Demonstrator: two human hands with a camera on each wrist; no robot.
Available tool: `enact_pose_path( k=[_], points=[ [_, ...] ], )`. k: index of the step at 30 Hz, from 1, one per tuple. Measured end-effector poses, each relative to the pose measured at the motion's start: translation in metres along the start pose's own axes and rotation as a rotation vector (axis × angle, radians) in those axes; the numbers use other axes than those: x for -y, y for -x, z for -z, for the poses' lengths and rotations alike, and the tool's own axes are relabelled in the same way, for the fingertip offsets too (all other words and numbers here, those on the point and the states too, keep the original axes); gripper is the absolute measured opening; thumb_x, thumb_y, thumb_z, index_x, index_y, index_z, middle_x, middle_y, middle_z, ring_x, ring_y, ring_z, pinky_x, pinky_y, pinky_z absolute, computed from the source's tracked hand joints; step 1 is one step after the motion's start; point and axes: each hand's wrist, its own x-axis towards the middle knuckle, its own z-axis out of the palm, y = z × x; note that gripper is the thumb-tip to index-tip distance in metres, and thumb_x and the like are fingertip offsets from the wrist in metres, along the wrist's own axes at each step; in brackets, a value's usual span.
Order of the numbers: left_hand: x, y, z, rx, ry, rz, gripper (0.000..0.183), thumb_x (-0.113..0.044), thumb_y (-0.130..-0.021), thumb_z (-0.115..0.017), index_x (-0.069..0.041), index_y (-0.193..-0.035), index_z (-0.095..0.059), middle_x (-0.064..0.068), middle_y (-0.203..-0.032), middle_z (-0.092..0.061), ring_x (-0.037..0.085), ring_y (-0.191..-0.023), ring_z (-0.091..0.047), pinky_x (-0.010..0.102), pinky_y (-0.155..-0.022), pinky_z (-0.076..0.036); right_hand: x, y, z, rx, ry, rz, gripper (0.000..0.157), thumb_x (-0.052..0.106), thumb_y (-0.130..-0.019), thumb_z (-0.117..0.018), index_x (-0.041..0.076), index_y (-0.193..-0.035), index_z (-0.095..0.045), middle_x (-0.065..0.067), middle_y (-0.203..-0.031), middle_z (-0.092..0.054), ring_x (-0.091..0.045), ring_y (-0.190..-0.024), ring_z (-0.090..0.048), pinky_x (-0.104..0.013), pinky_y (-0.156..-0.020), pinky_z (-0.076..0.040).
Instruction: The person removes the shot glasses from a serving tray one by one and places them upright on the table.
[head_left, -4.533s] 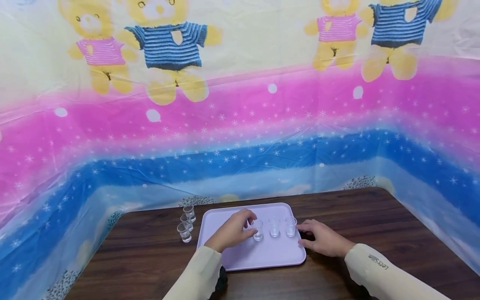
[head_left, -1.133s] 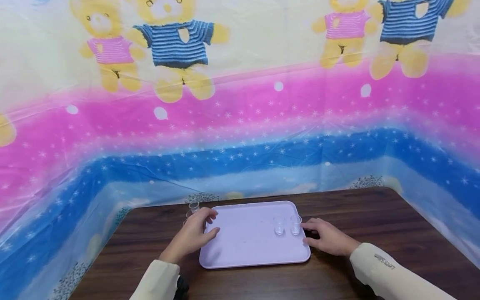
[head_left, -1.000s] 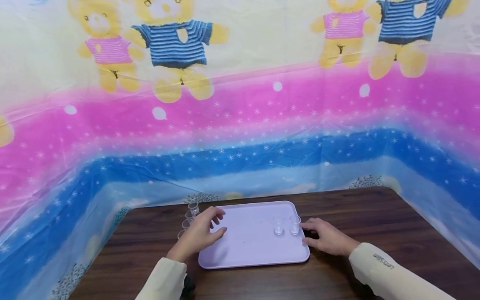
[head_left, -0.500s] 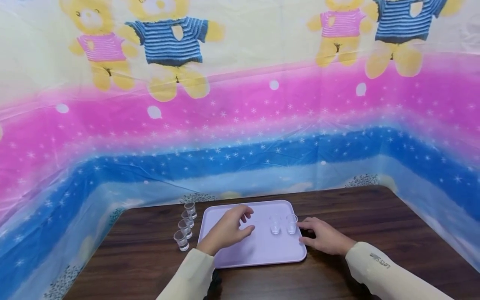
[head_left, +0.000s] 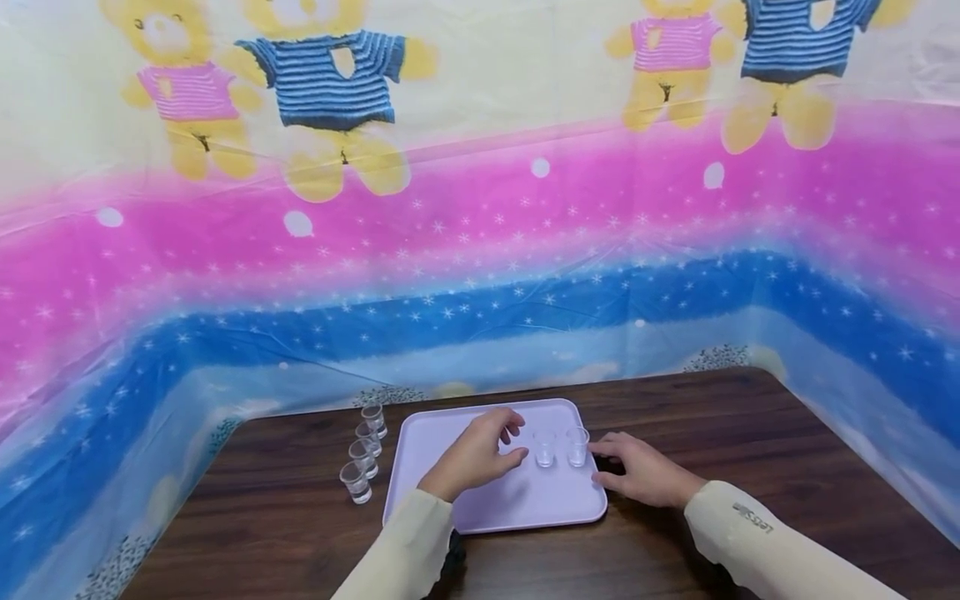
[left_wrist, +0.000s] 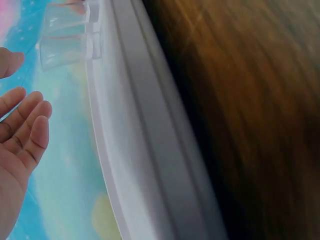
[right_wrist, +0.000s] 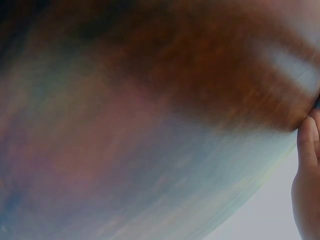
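Note:
Two small clear shot glasses stand upright near the right end of a lilac tray: a left glass [head_left: 545,450] and a right glass [head_left: 577,448]. My left hand [head_left: 480,450] hovers over the tray just left of them, thumb and fingers apart, holding nothing. In the left wrist view its relaxed fingers [left_wrist: 25,120] stand short of the nearer glass [left_wrist: 62,52]. At the tray's right edge my right hand [head_left: 645,471] rests with fingers spread towards the rim, its fingertips close to the right glass. Several more shot glasses [head_left: 356,483] line up on the table left of the tray [head_left: 420,442].
The dark wooden table [head_left: 285,533] reaches back to a patterned cloth [head_left: 480,325] hung behind it. The raised tray rim runs close under the left wrist. The right wrist view is mostly blurred.
A glass that stood on the tray by my left hand is now at the near end of the left row. My left hand has since come back right over the tray; my right hand stays put.

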Motion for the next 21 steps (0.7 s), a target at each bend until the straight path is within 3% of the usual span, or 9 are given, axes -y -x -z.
enact_pose_path(
  k=[11, 21],
  points=[
    [-0.009, -0.015, -0.016, 0.023, -0.061, 0.042, 0.044, -0.02, -0.084, -0.074, -0.002, -0.12, -0.056, 0.004, -0.096, -0.06, 0.017, -0.084, -0.059, 0.025, -0.069, -0.049, 0.002, 0.001, 0.0, -0.006, -0.004, 0.004, 0.051, 0.033, -0.089, -0.066, 0.004, -0.13, -0.056, -0.003, -0.114, -0.056, -0.021, -0.104, -0.054, -0.044, -0.087, -0.045],
    [-0.014, -0.023, -0.026, 0.011, -0.131, 0.054, 0.033, -0.02, -0.084, -0.073, -0.003, -0.111, -0.063, 0.005, -0.092, -0.059, 0.01, -0.073, -0.052, 0.023, -0.066, -0.047, -0.001, 0.001, 0.001, -0.005, -0.016, 0.008, 0.05, 0.033, -0.089, -0.066, 0.005, -0.13, -0.056, -0.004, -0.115, -0.055, -0.02, -0.103, -0.053, -0.043, -0.086, -0.045]
  ],
)
